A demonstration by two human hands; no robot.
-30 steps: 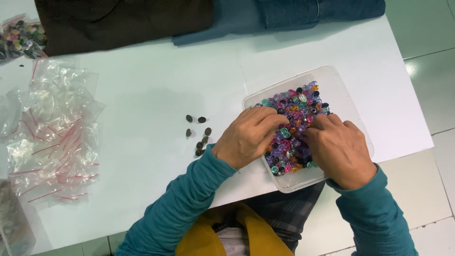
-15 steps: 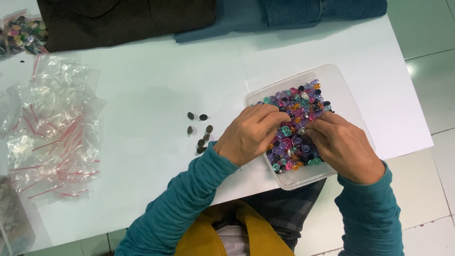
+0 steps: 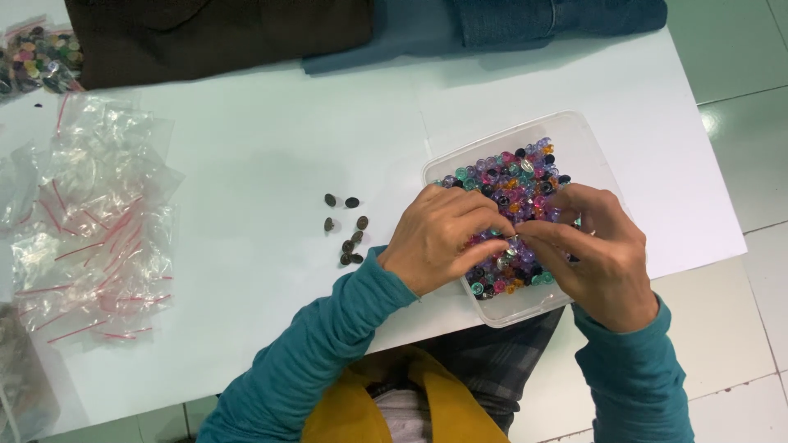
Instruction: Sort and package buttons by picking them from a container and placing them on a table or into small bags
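Both hands met over the clear plastic tub (image 3: 595, 156) at the right of centre of the frame, near the table's (image 3: 246, 164) front edge. The left hand (image 3: 439, 238) and the right hand (image 3: 599, 254) had their fingertips pinched together on one small pale bead (image 3: 510, 244), held just above the heap of coloured beads (image 3: 513, 176) that filled the tub. Whether each hand truly gripped the bead or only one did, with the other steadying, could not be told; the fingers of both were curled in and closed toward it. Such a bead would likely be light, hard and slick (rounded plastic tends to squirt out of a loose pinch), so it seemed best taken between thumb tip and forefinger tip across its widest part, with gentle pressure. The tub itself looked thin and light, apt to slide if nudged. Just left of the left hand lay a small cluster of dark beads (image 3: 346, 230) on the bare table, and a pile of clear little bags with red strips (image 3: 94, 221) sat at the far left. Against the earlier frames, the hands had drawn closer together, from fingers spread in the heap to a joined pinch; the tub and the dark cluster had kept their places on the table.
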